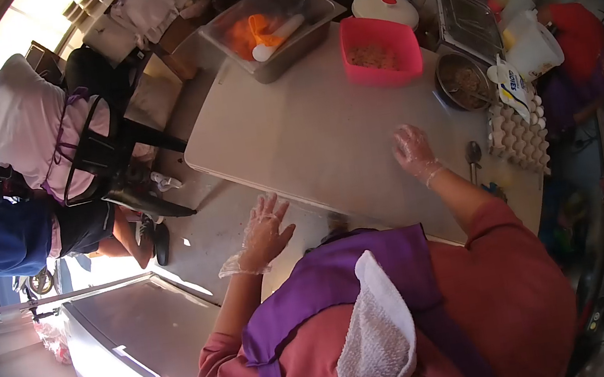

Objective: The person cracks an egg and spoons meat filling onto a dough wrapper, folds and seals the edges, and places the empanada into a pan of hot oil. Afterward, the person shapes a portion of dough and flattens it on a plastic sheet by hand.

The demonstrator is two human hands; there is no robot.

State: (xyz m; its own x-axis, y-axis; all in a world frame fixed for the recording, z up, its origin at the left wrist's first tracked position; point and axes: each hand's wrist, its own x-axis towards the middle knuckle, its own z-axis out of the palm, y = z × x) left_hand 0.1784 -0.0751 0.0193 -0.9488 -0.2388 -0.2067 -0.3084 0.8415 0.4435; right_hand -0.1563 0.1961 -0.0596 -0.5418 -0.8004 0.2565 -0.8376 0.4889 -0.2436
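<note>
The surface (260,117) stretches beneath the fingers of the right hand (415,153) and away ahead of them, its near left edge passing just beside the fingertips of the left hand (261,235). Nearer the body than the left fingers, and to their left, stands a chest (153,312) with a grey top and a white side. Well beyond the left fingers, off to the left, a person in a white top (21,113) sits facing away, close to another in dark blue (5,240). A purple apron (331,281) lies over the wearer's body, behind both sets of fingers.

Ahead and to the left of the right fingers, at the far end of the surface, is a deep tub (280,67) with orange pieces inside. Straight ahead of the same fingers, nearer than the tub, a pink container (384,71) holds crumbly brown food. A pale egg tray (516,133) is well to their right. A white round lid (384,8) with a red centre shows just behind the pink container, and a metal bowl (463,81) of brown food stands ahead and right of the fingers.

Both hands wear clear gloves. The left fingers are spread and extended, holding nothing; the right ones are loosely bent and hold nothing visible, and whether they touch the surface cannot be told. A printed packet (512,91) leans on the egg tray, farther from the right fingers than a spoon (473,154), which lies near the right wrist.
</note>
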